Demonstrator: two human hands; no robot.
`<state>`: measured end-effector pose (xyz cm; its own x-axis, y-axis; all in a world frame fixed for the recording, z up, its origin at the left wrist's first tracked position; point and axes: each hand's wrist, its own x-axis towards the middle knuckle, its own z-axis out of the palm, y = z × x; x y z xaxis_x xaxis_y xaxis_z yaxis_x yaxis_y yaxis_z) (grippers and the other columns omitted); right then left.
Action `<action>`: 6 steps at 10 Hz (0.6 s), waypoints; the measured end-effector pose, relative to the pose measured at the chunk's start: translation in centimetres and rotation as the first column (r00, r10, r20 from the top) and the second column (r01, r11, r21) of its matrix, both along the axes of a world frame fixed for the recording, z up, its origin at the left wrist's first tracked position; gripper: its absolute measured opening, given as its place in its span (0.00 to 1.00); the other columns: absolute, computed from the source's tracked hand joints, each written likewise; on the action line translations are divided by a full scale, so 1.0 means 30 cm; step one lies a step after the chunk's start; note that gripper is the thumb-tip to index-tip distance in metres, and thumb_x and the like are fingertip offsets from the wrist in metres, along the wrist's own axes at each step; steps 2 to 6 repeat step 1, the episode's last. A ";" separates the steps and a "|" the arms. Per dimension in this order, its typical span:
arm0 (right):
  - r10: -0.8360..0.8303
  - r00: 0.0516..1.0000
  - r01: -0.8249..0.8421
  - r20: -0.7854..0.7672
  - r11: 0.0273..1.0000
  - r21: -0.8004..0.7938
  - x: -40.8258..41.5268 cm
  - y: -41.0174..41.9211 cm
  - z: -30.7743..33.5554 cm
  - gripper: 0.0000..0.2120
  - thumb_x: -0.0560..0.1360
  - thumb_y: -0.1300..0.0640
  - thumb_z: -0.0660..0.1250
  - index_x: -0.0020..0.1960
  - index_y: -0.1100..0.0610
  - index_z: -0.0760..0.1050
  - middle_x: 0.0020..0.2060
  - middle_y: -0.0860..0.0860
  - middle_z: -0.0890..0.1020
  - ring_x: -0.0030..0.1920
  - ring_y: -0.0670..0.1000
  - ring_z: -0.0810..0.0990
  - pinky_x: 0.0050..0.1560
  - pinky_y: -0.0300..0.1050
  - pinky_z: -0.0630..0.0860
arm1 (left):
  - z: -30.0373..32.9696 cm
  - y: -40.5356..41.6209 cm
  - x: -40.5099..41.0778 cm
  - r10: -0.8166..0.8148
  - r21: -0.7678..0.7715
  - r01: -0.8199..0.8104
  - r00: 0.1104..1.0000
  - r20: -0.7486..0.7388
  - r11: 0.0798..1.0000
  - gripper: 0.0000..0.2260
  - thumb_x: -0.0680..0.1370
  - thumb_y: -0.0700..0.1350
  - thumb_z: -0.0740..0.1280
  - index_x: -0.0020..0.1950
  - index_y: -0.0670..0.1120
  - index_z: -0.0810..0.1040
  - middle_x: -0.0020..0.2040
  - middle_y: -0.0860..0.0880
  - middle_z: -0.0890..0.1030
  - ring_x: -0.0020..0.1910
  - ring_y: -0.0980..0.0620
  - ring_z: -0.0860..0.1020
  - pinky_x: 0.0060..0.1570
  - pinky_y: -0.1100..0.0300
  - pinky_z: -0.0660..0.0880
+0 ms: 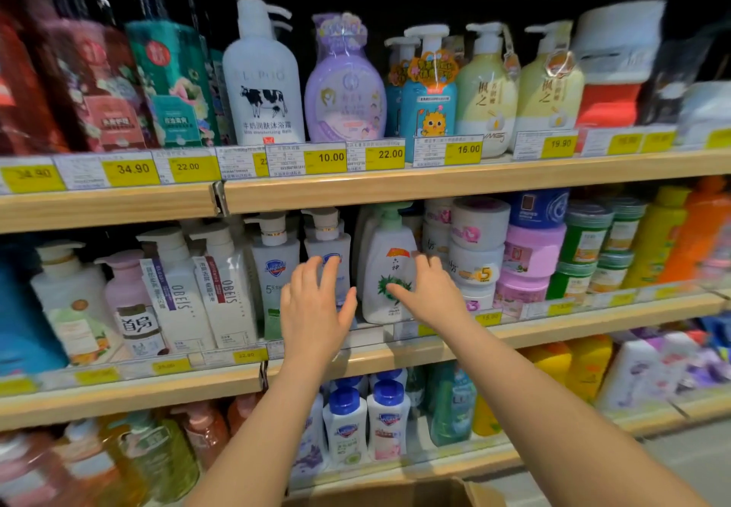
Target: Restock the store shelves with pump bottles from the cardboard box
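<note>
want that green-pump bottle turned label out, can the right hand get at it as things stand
Probably yes. The right hand is empty, fingers spread, already against the front of the green-pump bottle, which stands at the shelf edge with nothing in front of it. The left hand is beside it, not blocking.

three wooden shelves (435, 186) of bottles, two hands, one cardboard box (395, 494), and two blue-capped bottles (346, 423) below.

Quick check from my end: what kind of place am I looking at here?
Most likely a shop's personal-care aisle: wooden shelves packed with pump bottles such as the cow-print one, and yellow price tags along the edges. Both hands reach in open.
</note>
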<state>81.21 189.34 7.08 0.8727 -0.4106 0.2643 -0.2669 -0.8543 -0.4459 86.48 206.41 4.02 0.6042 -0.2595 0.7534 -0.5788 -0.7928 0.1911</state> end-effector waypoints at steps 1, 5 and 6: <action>0.053 0.999 -0.052 0.001 0.993 -0.103 -0.013 0.001 -0.003 0.31 0.75 0.42 0.62 0.71 0.57 0.58 0.64 0.56 0.67 0.63 0.58 0.70 0.53 0.52 0.73 | -0.034 0.013 0.002 -0.006 0.028 0.007 1.000 -0.023 1.000 0.20 0.75 0.53 0.62 0.64 0.44 0.72 0.60 0.42 0.75 0.58 0.42 0.74 0.49 0.47 0.74; 0.053 0.999 -0.052 0.001 0.993 -0.103 -0.013 0.001 -0.003 0.31 0.75 0.42 0.62 0.71 0.57 0.58 0.64 0.56 0.67 0.63 0.58 0.70 0.53 0.52 0.73 | -0.034 0.013 0.002 -0.006 0.028 0.007 1.000 -0.023 1.000 0.20 0.75 0.53 0.62 0.64 0.44 0.72 0.60 0.42 0.75 0.58 0.42 0.74 0.49 0.47 0.74; 0.053 0.999 -0.052 0.001 0.993 -0.103 -0.013 0.001 -0.003 0.31 0.75 0.42 0.62 0.71 0.57 0.58 0.64 0.56 0.67 0.63 0.58 0.70 0.53 0.52 0.73 | -0.034 0.013 0.002 -0.006 0.028 0.007 1.000 -0.023 1.000 0.20 0.75 0.53 0.62 0.64 0.44 0.72 0.60 0.42 0.75 0.58 0.42 0.74 0.49 0.47 0.74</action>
